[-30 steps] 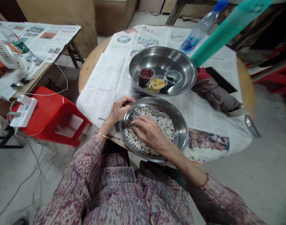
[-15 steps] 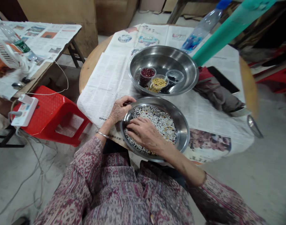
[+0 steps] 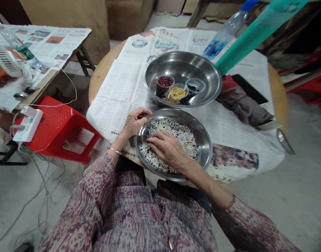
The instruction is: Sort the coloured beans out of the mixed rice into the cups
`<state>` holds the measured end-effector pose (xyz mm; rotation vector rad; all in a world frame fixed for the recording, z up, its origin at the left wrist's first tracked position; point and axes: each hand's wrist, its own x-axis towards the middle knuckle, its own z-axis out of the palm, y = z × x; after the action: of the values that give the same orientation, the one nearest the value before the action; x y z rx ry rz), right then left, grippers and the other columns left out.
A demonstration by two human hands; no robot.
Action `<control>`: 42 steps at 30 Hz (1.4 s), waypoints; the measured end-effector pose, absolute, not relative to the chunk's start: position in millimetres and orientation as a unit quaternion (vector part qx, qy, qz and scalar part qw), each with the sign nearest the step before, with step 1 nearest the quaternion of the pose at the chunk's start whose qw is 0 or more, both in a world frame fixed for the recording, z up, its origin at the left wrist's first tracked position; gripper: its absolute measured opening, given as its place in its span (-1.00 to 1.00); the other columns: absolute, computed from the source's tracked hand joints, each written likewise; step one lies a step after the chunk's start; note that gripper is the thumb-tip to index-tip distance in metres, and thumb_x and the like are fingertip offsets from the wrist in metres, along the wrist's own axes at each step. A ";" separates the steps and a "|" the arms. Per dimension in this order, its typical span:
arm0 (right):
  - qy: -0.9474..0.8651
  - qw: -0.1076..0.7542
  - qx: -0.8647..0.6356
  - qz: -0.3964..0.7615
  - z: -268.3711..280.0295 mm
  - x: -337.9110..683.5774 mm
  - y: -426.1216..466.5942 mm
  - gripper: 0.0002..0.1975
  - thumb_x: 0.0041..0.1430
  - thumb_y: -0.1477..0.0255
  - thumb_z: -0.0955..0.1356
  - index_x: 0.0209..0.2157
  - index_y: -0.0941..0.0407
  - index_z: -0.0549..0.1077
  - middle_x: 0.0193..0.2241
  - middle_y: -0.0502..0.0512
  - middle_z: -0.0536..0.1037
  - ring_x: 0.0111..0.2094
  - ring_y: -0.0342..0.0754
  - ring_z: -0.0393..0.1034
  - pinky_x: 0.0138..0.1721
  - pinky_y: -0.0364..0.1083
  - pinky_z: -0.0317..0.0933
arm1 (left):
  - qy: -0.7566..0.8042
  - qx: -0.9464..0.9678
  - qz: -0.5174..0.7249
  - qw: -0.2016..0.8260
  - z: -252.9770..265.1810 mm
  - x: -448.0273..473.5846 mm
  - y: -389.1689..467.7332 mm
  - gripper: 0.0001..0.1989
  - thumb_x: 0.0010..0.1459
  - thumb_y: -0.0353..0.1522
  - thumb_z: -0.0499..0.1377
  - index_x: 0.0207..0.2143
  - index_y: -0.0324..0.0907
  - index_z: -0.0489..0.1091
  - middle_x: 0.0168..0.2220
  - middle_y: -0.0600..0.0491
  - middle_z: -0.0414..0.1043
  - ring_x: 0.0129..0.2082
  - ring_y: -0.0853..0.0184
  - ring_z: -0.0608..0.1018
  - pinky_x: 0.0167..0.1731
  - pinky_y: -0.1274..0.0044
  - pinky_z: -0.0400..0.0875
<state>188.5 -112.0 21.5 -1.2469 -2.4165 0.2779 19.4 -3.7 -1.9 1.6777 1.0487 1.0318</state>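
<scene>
In front of me is a shallow steel basin (image 3: 206, 154) holding a layer of mixed white grains and black and yellow beans (image 3: 183, 138). My left hand (image 3: 135, 122) rests at its left rim, thumb and fingers bent around the edge. My right hand (image 3: 168, 147) is down in the mix left of the basin's middle, its fingers drawn together at the grains; whatever is between the fingertips is hidden. Behind stands a larger steel basin (image 3: 215, 75) with a cup of dark red beans (image 3: 165, 82), a cup of yellow beans (image 3: 177, 92) and a clear cup with black beans (image 3: 195, 85).
Newspaper (image 3: 118, 84) covers the round table. Behind on the right are a plastic bottle (image 3: 223, 35), a green tube (image 3: 250, 36), a dark cloth (image 3: 247, 105) and a black phone-like slab (image 3: 250, 89). A red stool (image 3: 55, 119) with a power strip (image 3: 29, 124) stands left.
My right hand has shifted a little to the right across the grains, and its fingers are closer together. My left hand stays at the rim.
</scene>
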 end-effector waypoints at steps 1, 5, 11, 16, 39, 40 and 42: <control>-0.862 0.208 -0.452 0.097 21.0 189.1 -112.7 -0.81 0.37 0.44 0.28 -0.17 0.08 0.55 -0.24 0.17 0.55 -0.15 0.06 0.35 -0.09 0.06 0.27 | 0.420 0.677 0.415 0.440 -1.9 19.3 -3.7 -0.70 -0.02 -0.59 0.10 -0.27 -0.13 0.49 -0.33 0.12 0.54 -0.31 0.37 0.51 -0.27 0.54 0.43; -0.861 0.204 -0.461 0.064 18.6 188.4 -117.3 -0.79 0.37 0.48 0.25 -0.24 0.10 0.53 -0.30 0.16 0.53 -0.20 0.06 0.33 -0.13 0.03 0.24 | 0.416 0.680 0.418 0.435 -2.7 19.4 -3.7 -0.69 -0.02 -0.60 0.09 -0.29 -0.13 0.49 -0.32 0.13 0.55 -0.31 0.38 0.52 -0.25 0.53 0.43; -0.866 0.170 -0.469 0.023 17.1 181.7 -116.0 -0.80 0.34 0.52 0.26 -0.30 0.10 0.51 -0.36 0.13 0.54 -0.23 0.05 0.33 -0.15 0.01 0.16 | 0.416 0.676 0.426 0.433 -4.2 19.6 -3.5 -0.69 -0.02 -0.59 0.10 -0.28 -0.12 0.50 -0.35 0.12 0.53 -0.32 0.38 0.50 -0.25 0.52 0.42; -0.858 0.170 -0.485 0.011 17.9 180.6 -114.4 -0.79 0.32 0.55 0.25 -0.26 0.10 0.52 -0.35 0.15 0.56 -0.22 0.07 0.32 -0.14 0.02 0.12 | 0.420 0.680 0.418 0.432 -3.7 19.5 -2.8 -0.69 -0.04 -0.58 0.09 -0.28 -0.13 0.50 -0.32 0.12 0.55 -0.31 0.37 0.51 -0.25 0.52 0.43; -0.834 0.237 -0.497 0.026 26.7 191.8 -118.4 -0.79 0.38 0.46 0.26 -0.26 0.12 0.53 -0.36 0.11 0.60 -0.27 0.01 0.39 -0.12 -0.01 0.18 | 0.410 0.682 0.425 0.431 -3.3 19.3 -1.7 -0.69 -0.04 -0.60 0.10 -0.29 -0.14 0.49 -0.35 0.14 0.52 -0.32 0.39 0.49 -0.21 0.53 0.41; -0.829 0.237 -0.506 0.030 27.1 195.5 -118.5 -0.79 0.38 0.45 0.26 -0.27 0.11 0.53 -0.36 0.11 0.60 -0.27 0.01 0.40 -0.13 -0.01 0.19 | 0.411 0.682 0.425 0.432 -3.3 19.2 -1.7 -0.69 -0.05 -0.60 0.10 -0.29 -0.14 0.50 -0.35 0.14 0.52 -0.33 0.39 0.49 -0.22 0.53 0.41; -0.821 0.231 -0.522 0.031 26.7 202.5 -119.6 -0.81 0.36 0.44 0.28 -0.28 0.10 0.53 -0.35 0.12 0.60 -0.26 0.03 0.41 -0.14 0.00 0.20 | 0.412 0.681 0.424 0.432 -3.2 19.2 -2.0 -0.69 -0.05 -0.60 0.10 -0.28 -0.14 0.50 -0.35 0.13 0.52 -0.33 0.39 0.49 -0.24 0.53 0.40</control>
<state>202.5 -119.6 26.7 -1.4347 -2.2570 0.0847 19.2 -2.0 -3.2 1.6975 1.0275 1.0573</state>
